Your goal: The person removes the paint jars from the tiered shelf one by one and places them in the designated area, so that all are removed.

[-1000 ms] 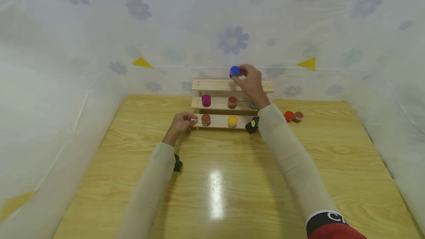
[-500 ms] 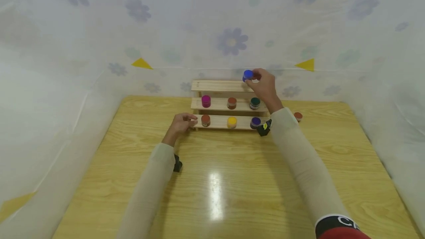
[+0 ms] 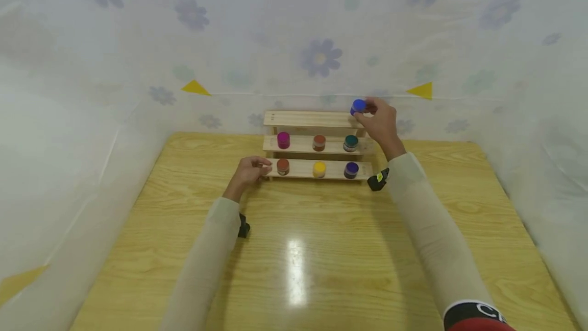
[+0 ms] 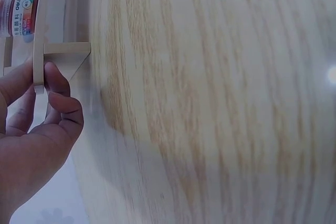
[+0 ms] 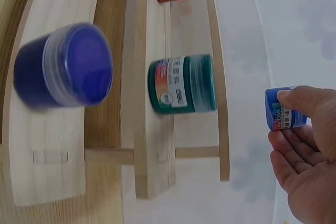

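1. Wood at the left: pinched the end of the rack's (image 3: 301, 144) bottom shelf (image 3: 300, 168) in the left hand (image 3: 249, 171), thumb and bent fingers on opposite faces. Judged the shelf stiff, the rack perhaps light enough to skid on the table (image 3: 266, 280); well taken at that end, short of any jar.

2. Next along, noted the magenta jar (image 3: 283, 140) on the middle shelf (image 3: 335, 144) and the brown jar (image 3: 283, 167) on the bottom one, both upright.

3. In the centre, noted the rust jar (image 3: 319, 142) behind and above the yellow jar (image 3: 319, 169), close to the shelf edges.

4. Further right, noted the green jar (image 3: 350, 143) and the purple jar (image 3: 351, 170), upright too; judged at risk from a low swing.

5. Held the blue jar (image 3: 358, 107), lid up, by the right end of the top shelf (image 3: 312, 119). Saw wall (image 3: 321, 24) between the two in the right wrist view; could not tell the exact height.

6. At far right, pinched the blue jar in the right hand (image 3: 382, 119), thumb against fingertips. Judged light, rigid, smooth, slightly slippery, hardly fragile; best taken round the sides, base left free.

7. Judged front and back edges tight, with the wall close behind; judged better room leftward along the top shelf and upward.
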A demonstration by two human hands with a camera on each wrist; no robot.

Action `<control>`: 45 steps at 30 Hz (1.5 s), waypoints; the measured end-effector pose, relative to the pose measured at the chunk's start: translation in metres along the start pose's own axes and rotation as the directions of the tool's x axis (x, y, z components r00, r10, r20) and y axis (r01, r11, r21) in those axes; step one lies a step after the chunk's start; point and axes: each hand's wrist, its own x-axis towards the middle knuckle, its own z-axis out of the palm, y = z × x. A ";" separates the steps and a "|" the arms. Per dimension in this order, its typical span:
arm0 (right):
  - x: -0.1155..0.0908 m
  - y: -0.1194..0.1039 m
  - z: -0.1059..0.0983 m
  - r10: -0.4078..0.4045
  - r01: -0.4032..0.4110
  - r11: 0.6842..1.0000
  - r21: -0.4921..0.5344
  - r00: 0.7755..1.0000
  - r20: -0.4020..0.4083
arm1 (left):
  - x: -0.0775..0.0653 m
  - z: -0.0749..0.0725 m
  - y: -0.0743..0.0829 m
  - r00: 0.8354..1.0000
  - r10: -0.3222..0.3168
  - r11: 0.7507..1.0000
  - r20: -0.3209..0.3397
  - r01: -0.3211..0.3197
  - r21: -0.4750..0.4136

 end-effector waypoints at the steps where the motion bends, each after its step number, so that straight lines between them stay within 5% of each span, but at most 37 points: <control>1: 0.000 0.002 -0.001 -0.003 0.003 1.000 0.001 1.000 -0.007 | 0.000 0.000 0.000 1.000 0.001 1.000 0.000 -0.001 0.003; 22: -0.012 0.040 -0.033 0.112 -0.111 0.992 -0.063 0.994 0.002 | 0.000 0.000 0.002 1.000 0.016 1.000 -0.011 -0.016 -0.001; 45: -0.030 0.081 -0.070 0.117 -0.118 0.986 -0.119 0.993 -0.019 | 0.001 0.002 0.001 1.000 0.017 1.000 -0.021 -0.017 -0.003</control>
